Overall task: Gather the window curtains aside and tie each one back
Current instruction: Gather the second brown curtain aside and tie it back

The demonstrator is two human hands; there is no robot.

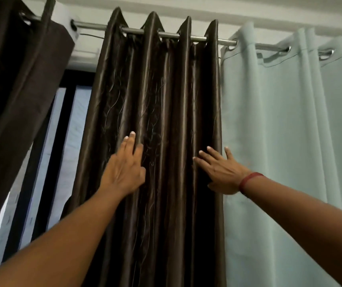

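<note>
Two bare arms reach up to a shiny dark brown curtain (pixel 157 112) hanging in deep folds from a metal rod (pixel 224 40). The left hand (pixel 124 169) lies flat on its folds, fingers straight. The right hand (pixel 221 170), a red thread (pixel 248 181) round its wrist, spreads its fingers over the curtain's right edge, just beside a pale green curtain (pixel 290 121). Another dark curtain (pixel 14 83) hangs at far left, with window panes (pixel 62 129) showing between.

the middle curtain (pixel 161 90) hangs on the rod (pixel 95 25). the left curtain (pixel 10 79) hangs on the same rod, left of it and apart. the window (pixel 77 125) stands behind it, showing in the gap at its left edge. the right curtain (pixel 280 110) hangs just beside its right edge. the left hand (pixel 124 168) lies flat on its front, left of centre, and the right hand (pixel 222 172) lies flat on its front near the right edge.
</note>
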